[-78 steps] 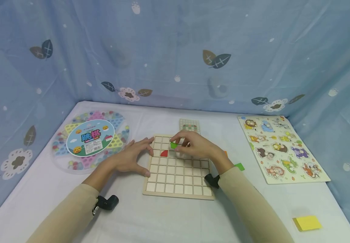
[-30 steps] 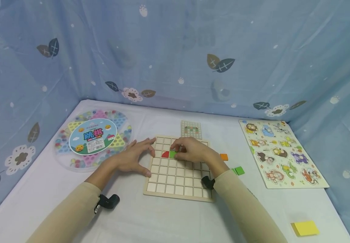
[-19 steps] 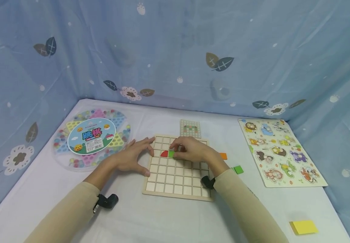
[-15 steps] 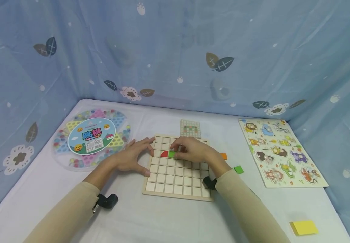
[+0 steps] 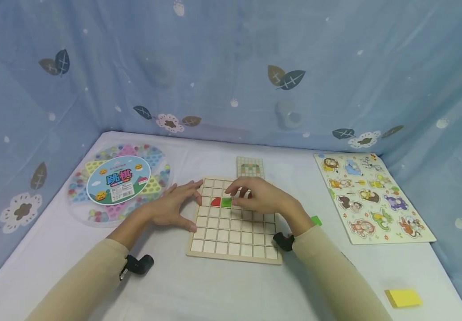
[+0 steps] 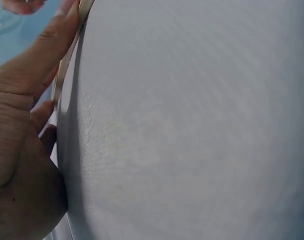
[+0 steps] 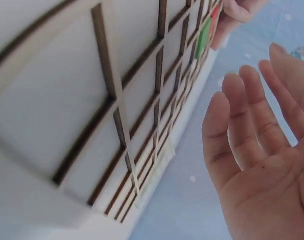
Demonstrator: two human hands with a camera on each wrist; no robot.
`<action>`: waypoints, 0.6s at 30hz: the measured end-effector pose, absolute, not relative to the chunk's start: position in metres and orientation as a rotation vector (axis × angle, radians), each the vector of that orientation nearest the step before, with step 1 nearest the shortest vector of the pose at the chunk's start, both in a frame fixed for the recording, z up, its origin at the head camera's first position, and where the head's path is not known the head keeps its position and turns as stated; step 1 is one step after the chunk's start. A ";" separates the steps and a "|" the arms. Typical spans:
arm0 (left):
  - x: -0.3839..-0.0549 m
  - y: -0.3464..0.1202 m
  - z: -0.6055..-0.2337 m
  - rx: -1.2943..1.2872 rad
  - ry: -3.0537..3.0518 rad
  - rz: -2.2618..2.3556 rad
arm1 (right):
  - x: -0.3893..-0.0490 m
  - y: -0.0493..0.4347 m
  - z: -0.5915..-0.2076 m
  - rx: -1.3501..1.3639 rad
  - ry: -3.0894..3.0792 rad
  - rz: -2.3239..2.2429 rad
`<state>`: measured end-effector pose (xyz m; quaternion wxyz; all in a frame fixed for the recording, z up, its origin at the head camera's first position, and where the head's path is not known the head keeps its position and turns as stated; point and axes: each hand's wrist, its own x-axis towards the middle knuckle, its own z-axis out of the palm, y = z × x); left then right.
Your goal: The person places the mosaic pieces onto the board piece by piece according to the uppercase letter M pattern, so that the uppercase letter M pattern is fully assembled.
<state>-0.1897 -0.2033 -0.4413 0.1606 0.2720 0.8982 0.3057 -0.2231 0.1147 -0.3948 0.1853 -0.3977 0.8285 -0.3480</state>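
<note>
A wooden grid board [image 5: 222, 247] lies on the white table. Side by side in its cells sit a red quarter-circle tile [image 5: 216, 202] and a green square tile [image 5: 226, 203]. My left hand [image 5: 172, 206] rests at the board's left edge, thumb and fingers spread; the left wrist view shows the thumb [image 6: 46, 50] against the rim. Just right of the green tile, my right hand [image 5: 263, 196] hovers over the board. Seen from the right wrist, its relaxed fingers [image 7: 239, 120] hold nothing and stand apart from the grid. The right hand and forearm cover part of the board.
A small pattern card [image 5: 249, 167] lies behind the board. A round marble game box [image 5: 120, 180] is at left, an animal puzzle board [image 5: 369, 196] at right. Another green tile [image 5: 316, 220] shows beyond the right wrist. A yellow block [image 5: 403, 297] lies front right.
My right hand lowered the green tile into the cell beside the red one, pressed it, then let go and lifted slightly to the right. The left hand stayed at the board's edge.
</note>
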 end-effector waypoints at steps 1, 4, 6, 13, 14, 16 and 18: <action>-0.190 -0.202 -0.441 0.778 2.565 0.872 | -0.222 0.118 -0.393 -1.125 2.340 -0.978; -0.190 -0.202 -0.441 0.780 2.562 0.871 | -0.219 0.126 -0.389 -1.129 2.347 -0.967; -0.189 -0.202 -0.441 0.779 2.560 0.878 | -0.218 0.130 -0.387 -1.126 2.345 -0.974; -0.189 -0.203 -0.444 0.793 2.561 0.888 | -0.214 0.149 -0.383 -1.118 2.385 -1.000; -0.189 -0.203 -0.444 0.792 2.561 0.887 | -0.214 0.152 -0.382 -1.116 2.388 -1.000; -0.189 -0.203 -0.443 0.792 2.560 0.883 | -0.212 0.157 -0.382 -1.104 2.395 -0.993; -0.190 -0.202 -0.442 0.795 2.560 0.878 | -0.210 0.162 -0.382 -1.093 2.412 -0.975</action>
